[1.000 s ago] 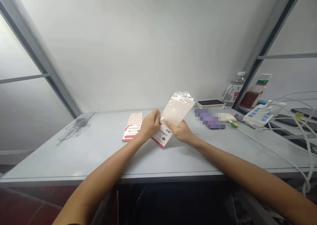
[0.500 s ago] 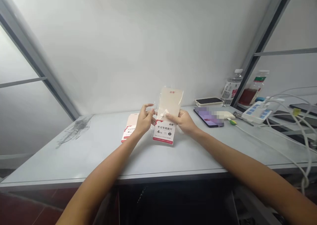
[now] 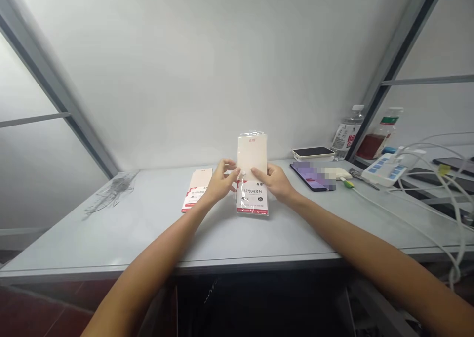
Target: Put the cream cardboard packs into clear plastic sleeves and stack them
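Note:
Upright above the desk stands a ruler set pack (image 3: 252, 198), a beige card with a white and red printed label in a clear plastic sleeve. My right hand (image 3: 277, 181) grips its right edge, thumb on the front and fingers behind. On the opposite edge, my left hand (image 3: 222, 180) pinches the pack, its thumb near a small white spot on the front. Beside my left forearm, more ruler set packs (image 3: 196, 184) of the same look lie stacked on the desk, partly covered by that hand and wrist.
The grey desk (image 3: 155, 238) meets a pale wall. Crumpled clear plastic (image 3: 113, 191) lies at the left. To the right are a phone (image 3: 309, 176), a second phone (image 3: 313, 152), bottles (image 3: 347, 132) and a white power strip (image 3: 383, 166) with trailing cables.
The pack has gone from tilted to upright and shifted slightly right. My left hand has moved right, its thumb now on the front of the pack.

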Demonstrator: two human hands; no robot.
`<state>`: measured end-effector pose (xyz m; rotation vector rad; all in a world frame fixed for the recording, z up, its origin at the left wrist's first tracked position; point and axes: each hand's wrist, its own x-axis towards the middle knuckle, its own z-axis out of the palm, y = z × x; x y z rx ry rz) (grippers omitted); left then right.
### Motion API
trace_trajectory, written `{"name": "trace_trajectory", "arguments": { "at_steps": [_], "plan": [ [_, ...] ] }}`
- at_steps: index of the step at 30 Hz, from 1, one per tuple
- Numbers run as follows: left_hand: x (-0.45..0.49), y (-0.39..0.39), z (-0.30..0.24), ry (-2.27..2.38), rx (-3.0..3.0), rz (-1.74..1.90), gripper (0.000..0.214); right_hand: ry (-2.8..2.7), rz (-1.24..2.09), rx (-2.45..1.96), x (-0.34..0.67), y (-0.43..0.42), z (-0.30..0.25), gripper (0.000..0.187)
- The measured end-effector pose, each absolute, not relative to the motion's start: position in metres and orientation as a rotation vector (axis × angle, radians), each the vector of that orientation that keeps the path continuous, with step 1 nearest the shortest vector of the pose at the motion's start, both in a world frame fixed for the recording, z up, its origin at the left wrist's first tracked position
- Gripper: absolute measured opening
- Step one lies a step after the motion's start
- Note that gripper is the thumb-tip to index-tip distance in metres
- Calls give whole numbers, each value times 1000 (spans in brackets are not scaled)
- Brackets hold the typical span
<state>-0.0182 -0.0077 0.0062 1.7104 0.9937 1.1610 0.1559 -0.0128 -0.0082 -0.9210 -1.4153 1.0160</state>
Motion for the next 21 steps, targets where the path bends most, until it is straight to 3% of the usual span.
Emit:
{"name": "trace_trajectory", "arguments": {
  "at_steps": [6, 16, 21],
  "plan": [
    [-24, -4, 5, 870, 1728, 947, 33, -1418, 1047, -905, 157, -13, -8, 36],
    [-32, 7, 9, 921, 1436, 1263, 31, -1462, 1071, -959, 164, -3, -10, 35],
    [-51, 18, 17, 1226, 1389, 1289, 28, -1415, 982, -1075, 178, 10, -13, 25]
  ]
}}
